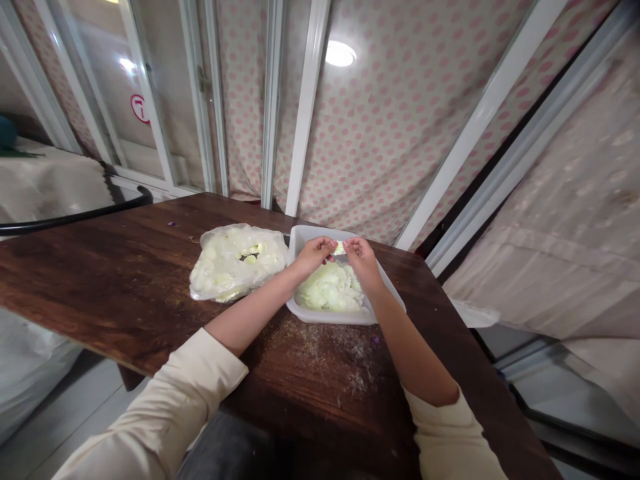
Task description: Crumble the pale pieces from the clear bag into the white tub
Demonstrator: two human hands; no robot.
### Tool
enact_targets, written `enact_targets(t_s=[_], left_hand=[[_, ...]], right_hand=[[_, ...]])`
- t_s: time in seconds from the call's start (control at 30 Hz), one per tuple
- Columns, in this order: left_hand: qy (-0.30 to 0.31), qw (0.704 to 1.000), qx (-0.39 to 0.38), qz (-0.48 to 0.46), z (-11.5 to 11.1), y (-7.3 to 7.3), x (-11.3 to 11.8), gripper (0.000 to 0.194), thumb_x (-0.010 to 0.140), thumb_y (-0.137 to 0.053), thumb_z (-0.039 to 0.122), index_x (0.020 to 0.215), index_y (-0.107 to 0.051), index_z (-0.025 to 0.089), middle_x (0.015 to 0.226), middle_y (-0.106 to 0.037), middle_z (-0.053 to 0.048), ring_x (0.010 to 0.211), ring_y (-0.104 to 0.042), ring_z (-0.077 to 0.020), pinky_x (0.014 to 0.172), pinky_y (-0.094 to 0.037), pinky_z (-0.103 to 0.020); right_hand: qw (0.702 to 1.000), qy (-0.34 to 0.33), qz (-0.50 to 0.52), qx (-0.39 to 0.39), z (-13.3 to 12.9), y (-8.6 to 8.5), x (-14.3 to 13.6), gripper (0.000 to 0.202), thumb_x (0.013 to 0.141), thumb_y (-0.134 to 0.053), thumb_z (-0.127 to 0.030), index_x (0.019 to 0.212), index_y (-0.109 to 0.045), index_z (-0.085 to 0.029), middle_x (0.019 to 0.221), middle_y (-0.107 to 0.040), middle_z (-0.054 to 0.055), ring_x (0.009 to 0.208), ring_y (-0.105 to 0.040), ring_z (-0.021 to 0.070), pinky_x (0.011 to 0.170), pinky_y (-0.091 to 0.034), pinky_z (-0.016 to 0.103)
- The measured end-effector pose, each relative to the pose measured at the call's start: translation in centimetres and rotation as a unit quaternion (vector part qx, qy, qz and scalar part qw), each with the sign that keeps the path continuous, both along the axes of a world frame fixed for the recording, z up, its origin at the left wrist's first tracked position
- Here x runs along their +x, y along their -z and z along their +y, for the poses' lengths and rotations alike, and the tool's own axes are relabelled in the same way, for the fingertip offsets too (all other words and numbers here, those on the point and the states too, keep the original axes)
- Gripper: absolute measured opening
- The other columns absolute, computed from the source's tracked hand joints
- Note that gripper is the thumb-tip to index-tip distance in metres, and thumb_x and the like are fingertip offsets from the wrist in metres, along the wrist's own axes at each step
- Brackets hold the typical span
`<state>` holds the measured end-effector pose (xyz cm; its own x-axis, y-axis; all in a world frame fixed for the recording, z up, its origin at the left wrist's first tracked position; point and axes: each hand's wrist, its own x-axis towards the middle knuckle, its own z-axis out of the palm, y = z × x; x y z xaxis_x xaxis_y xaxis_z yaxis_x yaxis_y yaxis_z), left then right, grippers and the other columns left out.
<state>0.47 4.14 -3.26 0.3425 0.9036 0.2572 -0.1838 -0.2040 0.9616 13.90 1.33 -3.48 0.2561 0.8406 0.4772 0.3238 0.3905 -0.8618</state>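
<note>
A white plastic tub [350, 318] stands on the dark wooden table, with a heap of pale green-white pieces [331, 288] in it. Above the heap, my left hand [317, 252] and my right hand [361, 256] pinch one small pale piece [339, 249] between them, one at each side. Both hands are over the tub, near its far side. Left of the tub lies a clear plastic bag [227, 263] holding more pale pieces, some of them visible through its opening.
The table [150, 293] has pale crumbs scattered in front of the tub. Glass panels with a dotted curtain [370, 133] rise behind it. A black curved rail [75, 217] is at the left, a whitish plastic bag [30, 367] at the lower left.
</note>
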Motion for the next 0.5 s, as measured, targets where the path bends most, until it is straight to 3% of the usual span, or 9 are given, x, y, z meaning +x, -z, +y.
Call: enact_targets(t_s=[0.1,0.2,0.4,0.5], left_hand=[[0.003,1.000,0.027,0.014,0.22,0.26,0.00,0.013,0.079,-0.055,0.029,0.081,-0.052,0.016,0.061,-0.055,0.003,0.049,-0.054,-0.0061,0.046,-0.035,-0.018],[0.011,0.998,0.049,0.031,0.22,0.40,0.00,0.015,0.079,-0.054,0.030,0.086,-0.049,0.018,0.064,-0.057,0.003,0.049,-0.056,-0.0070,0.043,-0.034,-0.017],[-0.027,0.995,0.088,0.040,-0.03,0.26,-0.06,0.018,0.078,-0.056,0.033,0.080,-0.049,0.017,0.077,-0.055,0.001,0.056,-0.055,-0.0059,0.042,-0.034,-0.015],[-0.052,0.993,0.095,0.036,0.07,0.18,-0.13,0.012,0.078,-0.055,0.028,0.079,-0.052,0.016,0.068,-0.051,0.003,0.054,-0.050,-0.0049,0.044,-0.034,-0.015]], right_hand=[[0.998,-0.028,-0.046,0.026,-0.14,-0.15,-0.23,0.032,0.068,-0.063,-0.048,0.079,-0.057,-0.019,0.080,-0.060,0.003,0.072,-0.054,0.0144,0.066,-0.043,0.027],[0.997,-0.037,-0.057,0.041,-0.26,-0.22,-0.20,0.027,0.068,-0.064,-0.044,0.074,-0.058,-0.018,0.073,-0.061,0.002,0.068,-0.054,0.0144,0.066,-0.043,0.028],[0.997,0.034,-0.063,0.000,-0.28,0.03,0.21,0.037,0.070,-0.060,-0.048,0.054,-0.042,-0.020,0.047,-0.037,-0.006,0.047,-0.033,0.0087,0.049,-0.029,0.025],[0.994,0.057,-0.093,0.001,-0.03,0.32,0.54,0.037,0.072,-0.057,-0.047,0.054,-0.039,-0.020,0.049,-0.039,-0.005,0.049,-0.035,0.0095,0.051,-0.030,0.026]])
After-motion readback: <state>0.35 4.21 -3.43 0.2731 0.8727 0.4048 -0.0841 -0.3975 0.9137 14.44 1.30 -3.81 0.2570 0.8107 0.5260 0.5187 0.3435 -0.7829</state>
